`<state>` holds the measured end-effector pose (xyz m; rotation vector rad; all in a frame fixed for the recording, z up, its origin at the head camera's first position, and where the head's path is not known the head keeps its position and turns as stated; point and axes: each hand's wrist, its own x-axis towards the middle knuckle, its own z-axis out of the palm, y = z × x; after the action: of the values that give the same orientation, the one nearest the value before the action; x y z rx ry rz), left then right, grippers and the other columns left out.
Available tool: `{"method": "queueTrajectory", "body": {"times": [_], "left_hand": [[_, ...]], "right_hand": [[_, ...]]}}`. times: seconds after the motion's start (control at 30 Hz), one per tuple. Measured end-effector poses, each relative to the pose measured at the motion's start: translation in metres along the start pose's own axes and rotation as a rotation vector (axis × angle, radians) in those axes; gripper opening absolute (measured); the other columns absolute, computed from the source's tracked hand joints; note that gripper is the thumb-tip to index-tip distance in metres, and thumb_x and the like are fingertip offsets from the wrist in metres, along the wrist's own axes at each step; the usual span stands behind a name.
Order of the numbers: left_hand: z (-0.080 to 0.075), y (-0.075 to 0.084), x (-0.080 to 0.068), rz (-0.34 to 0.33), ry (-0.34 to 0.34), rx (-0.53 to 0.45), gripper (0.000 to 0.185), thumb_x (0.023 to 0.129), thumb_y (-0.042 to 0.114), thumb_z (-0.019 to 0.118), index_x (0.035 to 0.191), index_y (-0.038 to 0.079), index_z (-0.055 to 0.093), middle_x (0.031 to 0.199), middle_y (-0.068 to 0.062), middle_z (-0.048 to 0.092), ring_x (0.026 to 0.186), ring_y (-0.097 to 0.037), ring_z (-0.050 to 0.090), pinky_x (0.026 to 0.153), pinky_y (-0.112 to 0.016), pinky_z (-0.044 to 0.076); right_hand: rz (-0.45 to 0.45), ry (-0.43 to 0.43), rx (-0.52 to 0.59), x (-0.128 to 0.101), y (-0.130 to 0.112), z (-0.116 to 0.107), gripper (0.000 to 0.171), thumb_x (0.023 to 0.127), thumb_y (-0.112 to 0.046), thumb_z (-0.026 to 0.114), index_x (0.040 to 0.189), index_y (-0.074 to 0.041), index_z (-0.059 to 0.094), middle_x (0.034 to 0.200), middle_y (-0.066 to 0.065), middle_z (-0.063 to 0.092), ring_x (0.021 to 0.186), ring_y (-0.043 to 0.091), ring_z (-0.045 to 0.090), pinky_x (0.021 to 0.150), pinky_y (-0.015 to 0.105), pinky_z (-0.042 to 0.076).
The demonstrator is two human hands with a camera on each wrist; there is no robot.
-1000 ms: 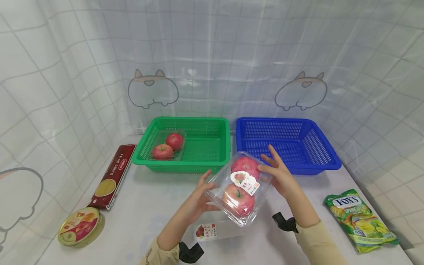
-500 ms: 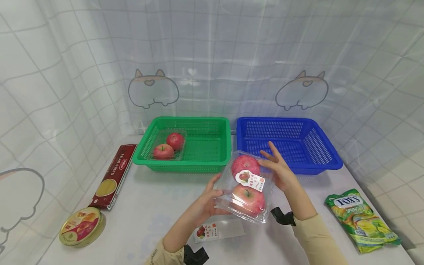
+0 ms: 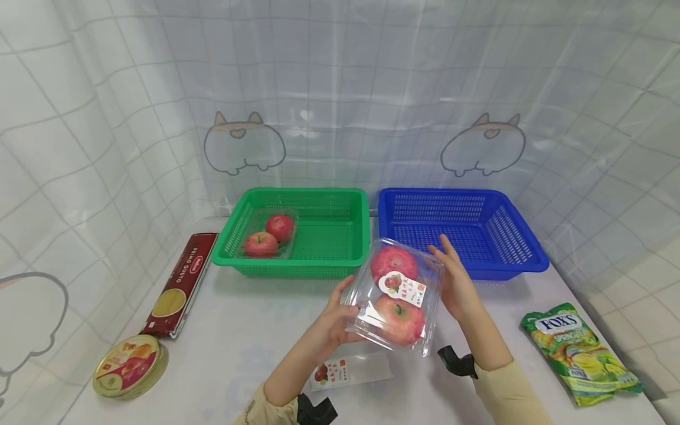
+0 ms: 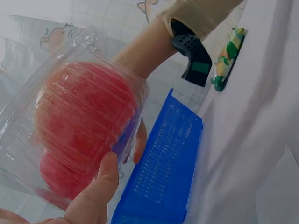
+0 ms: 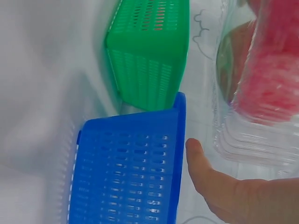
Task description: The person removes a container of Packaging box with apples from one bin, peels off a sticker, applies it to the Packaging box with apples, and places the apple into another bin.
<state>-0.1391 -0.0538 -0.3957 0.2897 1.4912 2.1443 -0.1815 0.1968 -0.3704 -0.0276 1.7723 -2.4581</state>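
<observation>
A clear plastic clamshell box of two red apples [image 3: 399, 319], with a white label across the top, is tilted above the table in the head view. My left hand [image 3: 332, 321] holds its left side, thumb on the face and fingers partly hidden beneath. The left wrist view shows that thumb [image 4: 100, 186] pressed along the box's edge. My right hand [image 3: 458, 286] is at the box's right side, fingers extended upward; its thumb is hidden. In the right wrist view one straight finger [image 5: 201, 163] points past the box [image 5: 271, 93].
A green basket [image 3: 297, 268] with another apple box [image 3: 265, 239] and a blue basket [image 3: 462, 227] stand at the back. A pasta pack [image 3: 180, 283] and round tin [image 3: 130, 366] lie left, a FOX'S candy bag [image 3: 581, 354] right. A labelled clear strip [image 3: 366, 369] lies in front.
The box has moved slightly right and turned more upright, the left hand moving right with it. The right thumb, earlier on the box's top, is no longer visible there.
</observation>
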Motion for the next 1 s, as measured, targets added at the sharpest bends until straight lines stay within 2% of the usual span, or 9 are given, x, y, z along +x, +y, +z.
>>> {"method": "queueTrajectory", "body": {"times": [0.1, 0.2, 0.33, 0.47, 0.57, 0.67, 0.77, 0.9, 1.0], "left_hand": [[0.001, 0.001, 0.002, 0.008, 0.018, 0.004, 0.078, 0.082, 0.024, 0.049, 0.146, 0.02, 0.005, 0.139, -0.025, 0.02, 0.102, -0.022, 0.054, 0.088, -0.046, 0.048], [0.001, 0.002, 0.005, 0.018, 0.05, -0.01, 0.075, 0.082, 0.023, 0.048, 0.145, 0.019, 0.007, 0.139, -0.024, 0.021, 0.106, -0.024, 0.052, 0.09, -0.048, 0.046], [0.003, 0.003, 0.013, 0.045, 0.104, -0.072, 0.075, 0.082, 0.022, 0.05, 0.144, 0.018, 0.008, 0.135, -0.023, 0.03, 0.104, -0.024, 0.053, 0.091, -0.05, 0.044], [0.005, 0.003, 0.022, 0.075, 0.162, -0.125, 0.078, 0.081, 0.021, 0.052, 0.145, 0.017, 0.008, 0.124, -0.017, 0.042, 0.102, -0.024, 0.053, 0.091, -0.049, 0.045], [0.005, 0.003, 0.027, 0.089, 0.198, -0.145, 0.077, 0.081, 0.019, 0.052, 0.145, 0.017, 0.009, 0.119, -0.014, 0.044, 0.103, -0.026, 0.052, 0.091, -0.048, 0.046], [0.005, 0.002, 0.032, 0.095, 0.223, -0.169, 0.076, 0.081, 0.018, 0.051, 0.145, 0.018, 0.01, 0.12, -0.015, 0.041, 0.105, -0.028, 0.051, 0.09, -0.047, 0.046], [0.006, 0.0, 0.037, 0.104, 0.242, -0.19, 0.075, 0.081, 0.017, 0.051, 0.145, 0.017, 0.011, 0.121, -0.016, 0.038, 0.106, -0.029, 0.05, 0.09, -0.047, 0.046], [0.008, -0.003, 0.044, 0.121, 0.262, -0.186, 0.076, 0.08, 0.018, 0.051, 0.145, 0.016, 0.012, 0.122, -0.017, 0.036, 0.108, -0.031, 0.048, 0.09, -0.049, 0.045], [0.009, -0.006, 0.05, 0.131, 0.271, -0.172, 0.076, 0.08, 0.018, 0.052, 0.145, 0.016, 0.012, 0.125, -0.02, 0.036, 0.11, -0.032, 0.047, 0.09, -0.049, 0.045]], "right_hand": [[0.008, -0.012, 0.054, -0.008, 0.001, 0.0, 0.063, 0.098, -0.021, 0.033, 0.149, -0.023, -0.005, 0.154, 0.012, -0.004, 0.139, 0.035, 0.002, 0.107, 0.061, 0.007], [0.032, -0.004, 0.056, -0.015, 0.001, 0.0, 0.065, 0.097, -0.021, 0.035, 0.149, -0.022, -0.004, 0.153, 0.013, -0.007, 0.139, 0.038, 0.0, 0.104, 0.066, 0.008], [0.067, 0.015, 0.029, -0.022, 0.0, 0.001, 0.068, 0.095, -0.023, 0.038, 0.149, -0.022, -0.004, 0.153, 0.015, -0.008, 0.138, 0.042, 0.002, 0.102, 0.067, 0.011], [0.104, 0.007, -0.01, -0.027, 0.0, 0.003, 0.07, 0.094, -0.025, 0.04, 0.149, -0.023, -0.004, 0.152, 0.017, -0.007, 0.137, 0.044, 0.004, 0.1, 0.068, 0.014], [0.134, -0.014, -0.064, -0.029, 0.001, 0.006, 0.071, 0.094, -0.028, 0.041, 0.149, -0.023, -0.004, 0.152, 0.018, -0.006, 0.136, 0.047, 0.004, 0.097, 0.067, 0.024], [0.166, -0.034, -0.118, -0.03, 0.004, 0.009, 0.073, 0.094, -0.033, 0.043, 0.149, -0.023, -0.005, 0.152, 0.017, -0.009, 0.134, 0.051, 0.007, 0.093, 0.062, 0.035], [0.195, -0.037, -0.154, -0.031, 0.008, 0.012, 0.074, 0.093, -0.036, 0.044, 0.149, -0.024, -0.003, 0.152, 0.016, -0.008, 0.13, 0.053, 0.019, 0.089, 0.057, 0.042], [0.216, -0.018, -0.164, -0.03, 0.012, 0.014, 0.074, 0.093, -0.036, 0.045, 0.149, -0.023, -0.001, 0.151, 0.017, 0.004, 0.125, 0.049, 0.034, 0.088, 0.054, 0.045], [0.21, 0.0, -0.142, -0.028, 0.015, 0.015, 0.074, 0.092, -0.034, 0.047, 0.149, -0.021, 0.002, 0.149, 0.019, 0.012, 0.123, 0.046, 0.038, 0.089, 0.053, 0.045]]}}
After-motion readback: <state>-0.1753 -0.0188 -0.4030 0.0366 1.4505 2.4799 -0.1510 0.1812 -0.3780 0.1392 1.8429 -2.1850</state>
